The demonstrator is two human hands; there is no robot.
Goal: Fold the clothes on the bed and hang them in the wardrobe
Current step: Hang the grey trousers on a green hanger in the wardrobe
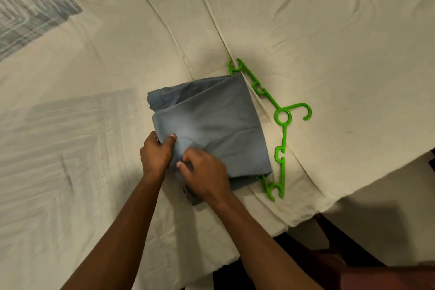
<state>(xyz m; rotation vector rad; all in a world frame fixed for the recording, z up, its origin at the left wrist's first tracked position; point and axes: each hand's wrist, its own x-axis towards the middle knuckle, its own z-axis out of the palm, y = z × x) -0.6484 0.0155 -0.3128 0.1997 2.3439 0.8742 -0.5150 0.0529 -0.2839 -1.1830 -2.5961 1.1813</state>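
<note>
Head view: right hand (204, 173) and left hand (156, 153) both pinch the near-left edge of the folded grey-blue garment (211, 122). Garment lies on the bed (329, 30), overlapping a green hanger (281, 125).

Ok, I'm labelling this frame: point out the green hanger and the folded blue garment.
green hanger (282, 116): head view, ring below its hook.
folded blue garment (219, 110): head view, middle of top fold.

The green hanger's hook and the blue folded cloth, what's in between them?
Only bare cream bedsheet, as the head view shows. The green hanger's lower bar tucks under the blue folded cloth.
</note>
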